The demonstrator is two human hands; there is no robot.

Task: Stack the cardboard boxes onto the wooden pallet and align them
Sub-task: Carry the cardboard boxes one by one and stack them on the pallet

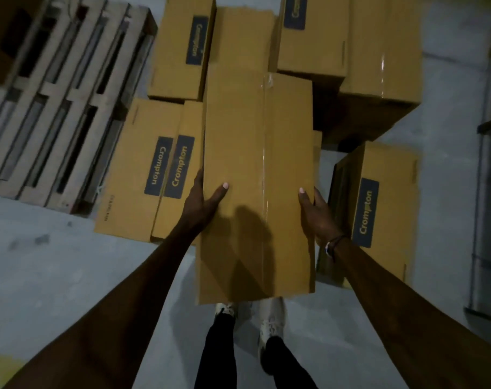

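Observation:
I hold a long taped cardboard box (255, 169) flat in front of me, above my feet. My left hand (203, 202) grips its left side with the thumb on top. My right hand (316, 214) grips its right side the same way. The bare wooden pallet (59, 102) lies on the floor at the upper left, with nothing on its slats. Several more cardboard boxes marked Crompton lie on the floor around the held one: two side by side at the left (143, 169), one at the right (379, 209), others beyond (182, 46).
A taller pile of boxes (379, 66) stands at the upper right. Grey concrete floor (56, 262) spreads to the lower left and right. A dark metal frame (488, 192) runs along the right edge. My shoes (269, 324) show below the held box.

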